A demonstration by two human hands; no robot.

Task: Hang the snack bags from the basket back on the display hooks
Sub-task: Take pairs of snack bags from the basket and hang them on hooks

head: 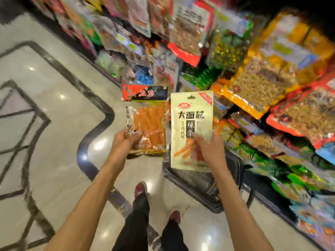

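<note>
My left hand (125, 142) grips the lower left of a clear snack bag (150, 122) of orange strips with a red and black header. My right hand (210, 151) holds a pale gold snack bag (190, 116) with black characters, fingers across its lower right. Both bags stand upright side by side in front of me, above the floor. A black mesh basket (197, 185) sits on the floor under the gold bag, beside the display (181, 33) of hanging snack packets. The hooks themselves are hidden behind the packets.
Shelves (282, 84) crowded with large nut and snack bags run along the right side, sloping toward me. Polished cream floor (54, 105) with dark inlaid lines spreads to the left. My legs and red shoes (140, 189) stand just left of the basket.
</note>
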